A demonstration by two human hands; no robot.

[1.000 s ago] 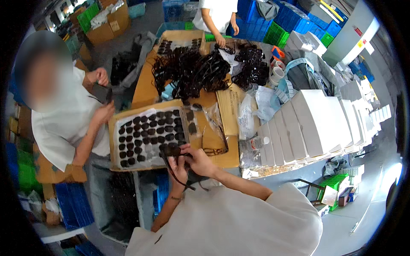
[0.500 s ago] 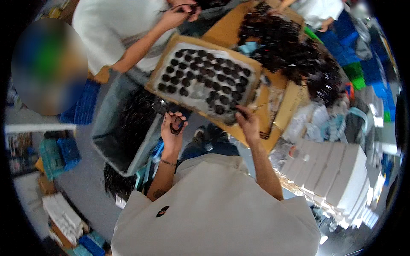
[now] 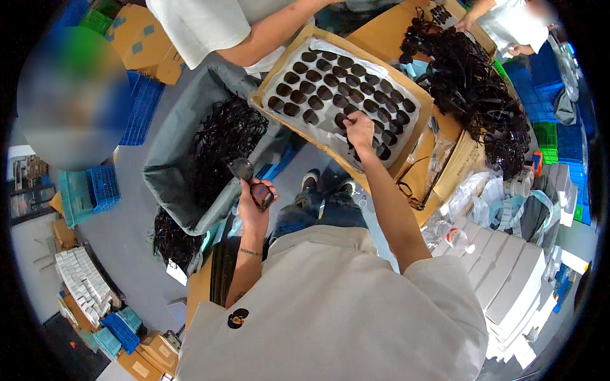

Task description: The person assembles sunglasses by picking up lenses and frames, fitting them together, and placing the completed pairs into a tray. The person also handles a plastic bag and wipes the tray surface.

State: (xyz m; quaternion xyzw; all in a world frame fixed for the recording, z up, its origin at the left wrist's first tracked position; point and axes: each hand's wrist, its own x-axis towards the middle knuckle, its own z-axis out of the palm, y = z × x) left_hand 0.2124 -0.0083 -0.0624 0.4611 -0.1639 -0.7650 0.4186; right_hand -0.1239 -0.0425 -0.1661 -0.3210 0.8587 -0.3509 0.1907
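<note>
My left hand (image 3: 253, 213) is closed around a pair of dark-framed glasses (image 3: 261, 197). One grey lens (image 3: 241, 169) of the pair sticks out past my fingers, over the edge of the grey bin. Ahead of me a shallow cardboard box (image 3: 277, 68), lined with white paper, carries rows of loose dark sunglass lenses (image 3: 298, 96). Inside it, my right hand (image 3: 361, 131) pinches down among the lenses, its fingertips at one dark lens (image 3: 341, 120). Whether that lens is lifted off the paper is hard to see.
To the left, the grey-lined bin (image 3: 171, 171) holds many black frames (image 3: 225, 130). A heap of black glasses (image 3: 467, 95) covers the table at far right. White boxes (image 3: 508, 260) and a plastic bottle (image 3: 459, 240) stand at near right. Co-workers' arms (image 3: 273, 32) reach in at the back.
My right hand has moved from the box's near right edge in among the lenses. My left hand still holds the glasses. The view has shifted, and the far-left co-worker's hands have left it.
</note>
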